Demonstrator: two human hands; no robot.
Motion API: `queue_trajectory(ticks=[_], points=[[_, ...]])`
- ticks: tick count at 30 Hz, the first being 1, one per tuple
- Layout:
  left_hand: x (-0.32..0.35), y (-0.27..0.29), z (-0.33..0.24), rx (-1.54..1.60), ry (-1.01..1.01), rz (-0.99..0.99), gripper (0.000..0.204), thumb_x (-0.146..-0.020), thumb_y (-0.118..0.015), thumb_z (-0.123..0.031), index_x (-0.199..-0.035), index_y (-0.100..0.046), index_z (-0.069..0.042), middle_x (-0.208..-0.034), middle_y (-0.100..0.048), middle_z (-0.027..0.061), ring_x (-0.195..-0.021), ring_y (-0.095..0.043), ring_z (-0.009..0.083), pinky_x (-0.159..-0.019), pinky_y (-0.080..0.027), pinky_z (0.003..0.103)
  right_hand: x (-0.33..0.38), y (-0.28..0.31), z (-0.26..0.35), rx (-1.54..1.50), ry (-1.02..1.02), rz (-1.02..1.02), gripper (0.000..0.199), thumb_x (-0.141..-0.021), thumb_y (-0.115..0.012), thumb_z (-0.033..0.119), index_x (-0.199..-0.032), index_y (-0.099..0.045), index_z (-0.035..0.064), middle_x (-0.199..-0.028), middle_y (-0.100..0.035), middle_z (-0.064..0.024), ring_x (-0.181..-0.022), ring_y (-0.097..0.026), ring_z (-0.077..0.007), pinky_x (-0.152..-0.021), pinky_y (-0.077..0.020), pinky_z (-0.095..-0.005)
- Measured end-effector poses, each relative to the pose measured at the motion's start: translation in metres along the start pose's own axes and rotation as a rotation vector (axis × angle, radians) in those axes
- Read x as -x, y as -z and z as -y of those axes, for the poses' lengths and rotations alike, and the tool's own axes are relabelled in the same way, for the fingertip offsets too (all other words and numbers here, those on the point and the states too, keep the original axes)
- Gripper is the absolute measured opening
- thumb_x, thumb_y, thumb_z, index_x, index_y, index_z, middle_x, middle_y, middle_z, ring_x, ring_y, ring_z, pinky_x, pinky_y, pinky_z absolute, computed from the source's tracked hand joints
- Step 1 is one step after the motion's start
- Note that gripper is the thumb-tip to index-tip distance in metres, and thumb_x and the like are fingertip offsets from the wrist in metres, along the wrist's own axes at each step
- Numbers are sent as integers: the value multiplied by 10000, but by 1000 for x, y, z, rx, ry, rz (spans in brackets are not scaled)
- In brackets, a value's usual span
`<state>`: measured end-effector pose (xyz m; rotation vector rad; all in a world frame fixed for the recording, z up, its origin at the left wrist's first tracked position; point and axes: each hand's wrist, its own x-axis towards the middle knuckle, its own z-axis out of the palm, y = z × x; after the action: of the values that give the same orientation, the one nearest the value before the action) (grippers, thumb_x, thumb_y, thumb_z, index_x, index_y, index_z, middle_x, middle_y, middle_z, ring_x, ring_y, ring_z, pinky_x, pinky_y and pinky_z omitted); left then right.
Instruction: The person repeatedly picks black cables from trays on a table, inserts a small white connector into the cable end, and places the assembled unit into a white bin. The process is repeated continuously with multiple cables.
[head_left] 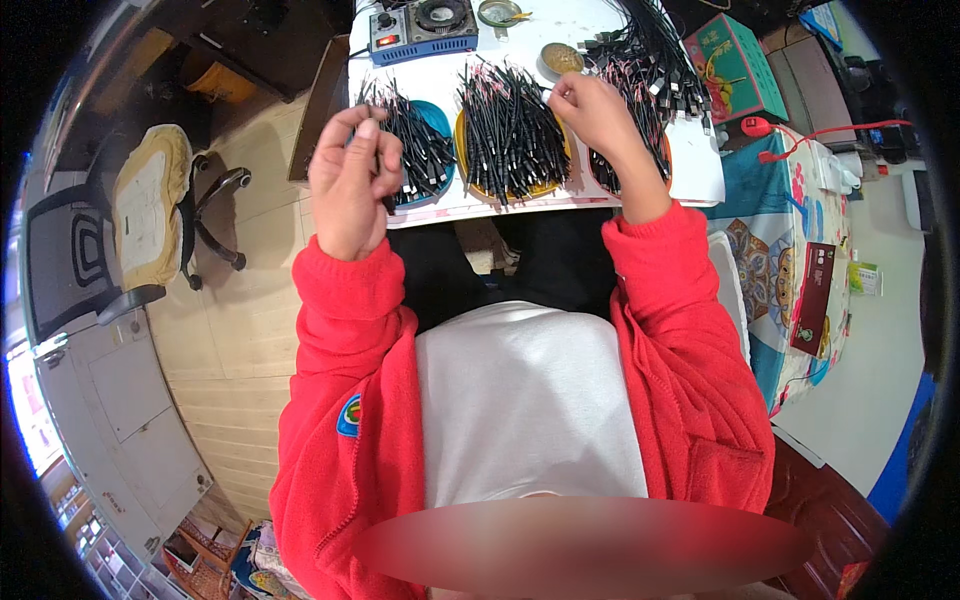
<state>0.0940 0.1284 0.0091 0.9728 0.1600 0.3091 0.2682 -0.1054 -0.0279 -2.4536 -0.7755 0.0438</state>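
In the head view, the only view supplied, black cables were found sorted upright and slanting in three trays at the near edge of a white table (702, 155): one bundle (425, 150) in a blue tray (437, 116), a middle bundle (512, 130) in a yellow tray (461, 158), and a third, partly covered by the right forearm, in an orange tray (668, 158). Further loose cables (672, 72) were noted behind the orange tray. The left hand (352, 170) was seen raised beside the blue tray, its fingers curled and thumb bent toward them; a thin dark length showed at the fingers, but whether it was gripped could not be told. The right hand (600, 112) was seen near a small round dish (543, 64), its fingertips drawn together; whether anything was pinched there could not be told. Each cable was judged light and flexible, its jacket smooth and mildly slippery, and liable to tangle with its neighbours. The thin pinkish wire ends were judged fragile and best left unpulled; a pinch on the black jacket, or on the firmer plug, was considered the soundest hold.
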Motion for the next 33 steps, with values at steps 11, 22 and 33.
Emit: queue_trajectory(ticks=[11, 22, 33], points=[[16, -24, 17, 46, 94, 69, 145, -983, -446, -132, -1012, -537, -23, -695, -543, 75, -455, -305, 47, -411, -239, 176, -13, -19, 5, 285, -21, 26, 192, -767, -642, 240, -797, -688, 56, -789, -667, -183, -764, -656, -365, -697, -527, -447], [29, -35, 17, 46, 89, 87, 164, -983, -452, -166, -1009, -506, -13, -670, -571, 93, -437, -332, 43, -412, -250, 176, -25, -18, -11, -10, -35, 167, 273, -753, -670, 247, -727, -667, -25, -674, -614, -218, -672, -628, -350, -672, -496, -391], [29, -31, 22, 54, 85, 70, 156, -976, -452, -152, -997, -510, -9, -676, -575, 102, -442, -362, 66, -422, -273, 190, -19, -6, 3, -63, -96, 213, 275, -738, -669, 252, -753, -666, -23, -645, -640, -135, -621, -636, -227, -639, -504, -334]])
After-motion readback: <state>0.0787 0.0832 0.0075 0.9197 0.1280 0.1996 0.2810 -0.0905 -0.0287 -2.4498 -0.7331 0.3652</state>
